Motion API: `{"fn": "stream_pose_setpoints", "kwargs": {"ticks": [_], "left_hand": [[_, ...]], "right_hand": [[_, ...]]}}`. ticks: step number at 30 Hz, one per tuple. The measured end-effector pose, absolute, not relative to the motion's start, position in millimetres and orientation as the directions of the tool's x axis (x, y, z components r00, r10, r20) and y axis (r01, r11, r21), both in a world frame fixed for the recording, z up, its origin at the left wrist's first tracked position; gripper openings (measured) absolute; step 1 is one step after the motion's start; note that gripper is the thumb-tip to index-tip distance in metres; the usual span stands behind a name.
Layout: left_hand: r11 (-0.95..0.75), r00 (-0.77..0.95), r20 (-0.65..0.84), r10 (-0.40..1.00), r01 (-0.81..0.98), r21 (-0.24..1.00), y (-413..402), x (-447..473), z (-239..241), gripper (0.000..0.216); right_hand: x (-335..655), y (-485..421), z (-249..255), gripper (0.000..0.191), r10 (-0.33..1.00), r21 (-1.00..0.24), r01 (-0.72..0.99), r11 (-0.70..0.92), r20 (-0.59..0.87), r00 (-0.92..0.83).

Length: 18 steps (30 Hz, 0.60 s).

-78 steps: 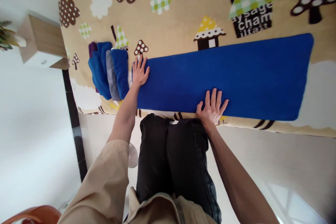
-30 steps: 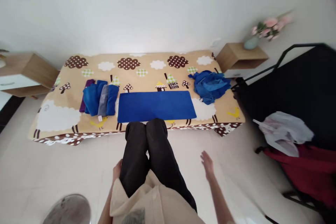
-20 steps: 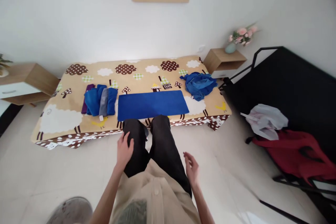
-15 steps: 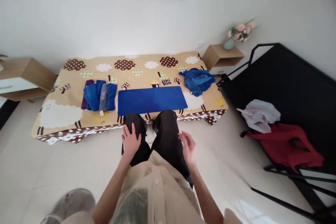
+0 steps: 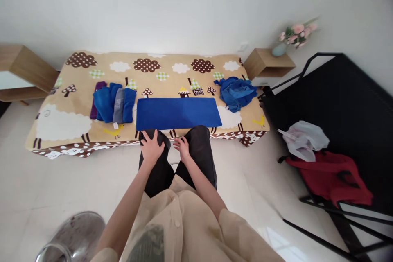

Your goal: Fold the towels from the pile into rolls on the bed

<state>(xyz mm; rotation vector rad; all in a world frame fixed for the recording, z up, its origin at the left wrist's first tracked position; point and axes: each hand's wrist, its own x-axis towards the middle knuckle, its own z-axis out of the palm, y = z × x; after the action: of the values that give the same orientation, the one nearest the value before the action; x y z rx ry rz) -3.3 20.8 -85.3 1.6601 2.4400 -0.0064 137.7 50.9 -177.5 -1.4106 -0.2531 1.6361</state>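
A long blue towel [image 5: 178, 113] lies folded flat near the front edge of a low bed with a patterned tan cover [image 5: 172, 74]. I sit facing it in black trousers. My left hand [image 5: 151, 147] rests flat on my left knee, fingers spread. My right hand [image 5: 183, 148] lies on the inner side of my right knee, fingers loosely apart, holding nothing. Left of the flat towel stands a row of folded blue, grey and purple towels [image 5: 112, 102]. A crumpled heap of blue cloth [image 5: 237, 92] lies at the bed's right end.
Wooden wall shelves hang at the left [image 5: 21, 69] and right [image 5: 268, 62], the right one bearing a vase of pink flowers [image 5: 294, 37]. A black metal frame [image 5: 331, 102] stands at the right with a white bag [image 5: 304, 139] and a red bag [image 5: 333, 177]. A fan base [image 5: 72, 237] sits near left.
I have sat back from the bed and both hands have left the blue towel. The left hand came to rest on my left knee, and the right hand swung in onto my right knee.
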Motion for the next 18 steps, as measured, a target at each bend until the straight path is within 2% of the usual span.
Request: {"fn": "stream_pose_setpoints", "kwargs": {"ticks": [5, 10, 18], "left_hand": [[0.389, -0.370, -0.140, 0.918, 0.910, 0.145, 36.4, -14.6, -90.3, 0.069], [0.360, -0.347, -0.106, 0.932, 0.921, 0.151, 48.1, -2.5, -88.3, 0.062], [0.360, -0.350, -0.099, 0.932, 0.925, 0.123, 58.6, 1.8, -89.0, 0.052]], "right_hand": [[138.3, 86.5, -200.1, 0.030, 0.654, -0.598, -0.600, -0.532, -0.740, 0.158], [128.3, 127.6, -224.4, 0.005, 0.622, -0.540, -0.634, -0.553, -0.775, 0.117], [125.5, 176.1, -270.7, 0.010, 0.624, -0.491, -0.688, -0.534, -0.779, 0.071]]}}
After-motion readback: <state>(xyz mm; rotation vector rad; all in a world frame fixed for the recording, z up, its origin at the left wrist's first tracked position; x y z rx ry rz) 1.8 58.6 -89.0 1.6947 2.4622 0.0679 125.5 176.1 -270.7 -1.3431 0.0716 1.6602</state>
